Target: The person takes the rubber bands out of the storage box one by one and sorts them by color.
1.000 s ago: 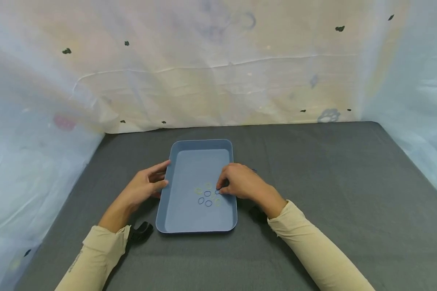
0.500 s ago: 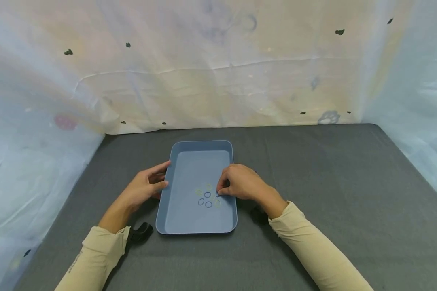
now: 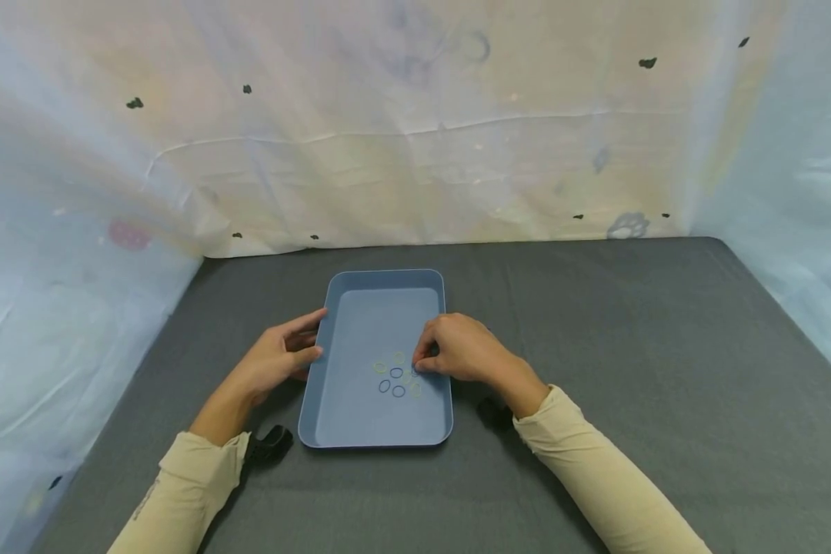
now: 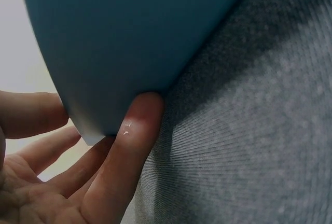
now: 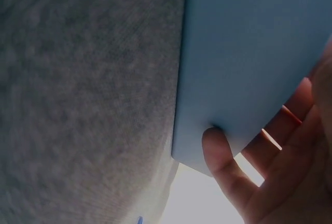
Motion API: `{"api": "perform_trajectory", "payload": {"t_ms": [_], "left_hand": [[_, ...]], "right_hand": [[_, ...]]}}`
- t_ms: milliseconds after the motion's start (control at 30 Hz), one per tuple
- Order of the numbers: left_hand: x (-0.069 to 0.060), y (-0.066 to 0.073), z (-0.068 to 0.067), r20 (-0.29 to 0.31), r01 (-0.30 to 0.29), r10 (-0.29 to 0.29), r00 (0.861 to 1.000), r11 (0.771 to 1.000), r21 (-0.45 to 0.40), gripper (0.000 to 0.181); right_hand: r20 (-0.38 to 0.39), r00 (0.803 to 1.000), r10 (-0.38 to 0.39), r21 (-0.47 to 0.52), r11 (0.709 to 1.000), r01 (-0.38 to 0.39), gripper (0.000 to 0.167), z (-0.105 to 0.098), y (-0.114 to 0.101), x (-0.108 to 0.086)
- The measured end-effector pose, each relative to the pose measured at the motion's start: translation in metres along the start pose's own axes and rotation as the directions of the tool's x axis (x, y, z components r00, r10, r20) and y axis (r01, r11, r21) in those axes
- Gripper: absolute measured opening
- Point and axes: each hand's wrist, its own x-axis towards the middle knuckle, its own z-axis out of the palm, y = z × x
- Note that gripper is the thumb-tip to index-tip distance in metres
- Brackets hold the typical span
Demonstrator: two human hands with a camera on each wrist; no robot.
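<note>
A blue rectangular tray lies on the dark grey cloth. My left hand rests against its left side, fingers extended and spread. In the left wrist view a fingertip touches the tray's outer wall. My right hand reaches over the right rim, thumb and forefinger pinching a thin blue rubber band, mostly covered by the fingertips. Beside it lie more blue rubber bands and pale yellow ones. In the right wrist view a finger touches the outer wall; the pinch is hidden there.
The grey cloth covers the table and extends far to the right. Pale printed curtains hang behind and at both sides. Dark straps are on both wrists.
The view has tilted slightly, so everything sits a little lower. Both hands keep their places at the tray; the right fingertips now cover more of the blue rubber band.
</note>
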Motion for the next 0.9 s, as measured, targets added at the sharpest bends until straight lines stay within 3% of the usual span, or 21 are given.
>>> {"api": "perform_trajectory", "payload": {"t_ms": [900], "left_hand": [[0.003, -0.001, 0.001, 0.023, -0.005, 0.005, 1.000, 1.000, -0.001, 0.067]], "right_hand": [[-0.052, 0.999, -0.013, 0.026, 1.000, 0.015, 0.004, -0.013, 0.000, -0.013]]}}
